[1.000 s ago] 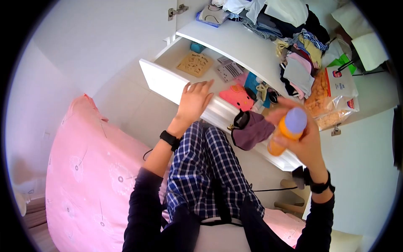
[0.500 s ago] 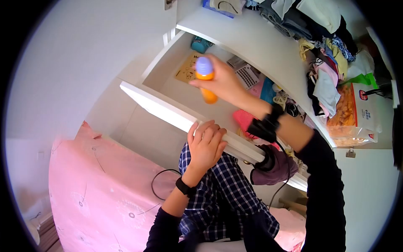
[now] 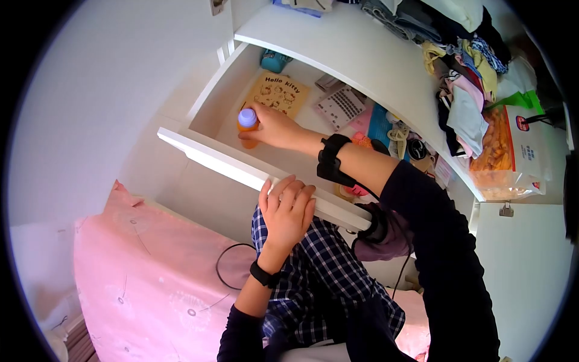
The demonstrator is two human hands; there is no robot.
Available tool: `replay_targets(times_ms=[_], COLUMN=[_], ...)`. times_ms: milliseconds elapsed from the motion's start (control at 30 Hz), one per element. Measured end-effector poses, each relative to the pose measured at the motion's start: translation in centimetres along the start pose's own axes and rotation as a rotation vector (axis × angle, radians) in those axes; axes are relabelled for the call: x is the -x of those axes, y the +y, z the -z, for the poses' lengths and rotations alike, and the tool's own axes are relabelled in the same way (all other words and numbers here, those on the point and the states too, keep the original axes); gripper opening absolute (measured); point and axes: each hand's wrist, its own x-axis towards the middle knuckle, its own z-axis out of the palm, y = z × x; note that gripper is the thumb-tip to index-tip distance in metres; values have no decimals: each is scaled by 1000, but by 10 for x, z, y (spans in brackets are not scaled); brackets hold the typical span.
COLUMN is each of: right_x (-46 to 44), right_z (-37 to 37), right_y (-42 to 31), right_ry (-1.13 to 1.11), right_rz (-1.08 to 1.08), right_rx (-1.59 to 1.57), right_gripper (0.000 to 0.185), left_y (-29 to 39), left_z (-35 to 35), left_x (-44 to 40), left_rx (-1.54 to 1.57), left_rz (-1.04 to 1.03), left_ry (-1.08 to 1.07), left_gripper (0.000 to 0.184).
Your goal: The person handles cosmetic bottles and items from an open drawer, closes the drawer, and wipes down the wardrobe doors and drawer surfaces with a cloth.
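In the head view, the open drawer [image 3: 217,164] is the landmark. The right hand [image 3: 274,128] reaches inside it, near the end away from the snack bag [image 3: 497,145], and grasps a bottle [image 3: 248,128] between thumb and fingers. The bottle has an orange body and a ribbed lilac cap that faces up toward the camera; the fingers cover part of the body, and whether its base touches the drawer floor cannot be told. The left hand [image 3: 288,208] is unclenched, its loosely bent fingers laid over the top edge of the drawer's front panel.

The clearest writing is "Hello Kitty", in dark letters across the top of a beige sheet [image 3: 277,92] lying in the drawer just beyond the bottle, with small line-drawn figures below. Farther along the drawer, a pale card [image 3: 341,107] carries rows of dark marks too small to read. A teal item [image 3: 274,60] sits in the drawer's far corner, and a blue packet [image 3: 380,127] lies toward its other end.

Above the drawer is a white shelf [image 3: 350,48] with piled clothes [image 3: 476,114]. Beside them, the clear-and-white snack bag shows orange pieces, a red logo and small print, both illegible.
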Motion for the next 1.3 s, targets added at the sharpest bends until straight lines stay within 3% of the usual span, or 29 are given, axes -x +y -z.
replay_targets(times_ms=[100,200,233,300,400,467,533,600,767,900,1067,1200,1300], right_x=[4,30,50,90,177,242,296,332,341,337,384,445,482], right_z=[6,47,73,98,125,134,132,124,100,88,86,73,57], right_y=[9,-9,-39,-60,-94,-119,-107,-83,-55,-59,-115,-111,-97], right_ry=[92,-86,-227,-272,-245,-252,-291,-236,50,247,531,651,621], right_rz=[24,-19,-67,5,0,-53,-116,-92,7,163,40,-259,-446], right_rx=[100,237,416,716,844,809,826,842,1088,1152,665,346,315], right_gripper=[60,64,64,52,42,53,70,73,49,28,21,22,24], left_y=[3,6,9,18,39,59,71,84,98,104,108,107,102], left_z=[4,8,12,13,13,12,12,12,-5,-18,-37,-62,-86], left_x=[-1,2,5,11,24,40,54,67,55,45,20,-4,-23], left_rx=[-20,-55,-73,-123,-98,81,10,-98,64,-209,-374,-388,-373], left_rz=[3,-11,-3,26,97,166,81,-1,-11,27,26,4,23], left_ry=[-26,-51,-125,-113,-132,-147,-249,-356,-251,-341,-382,-378,-399], left_gripper=[19,33,48,55,68,70,71,70,66,76,84,85,86])
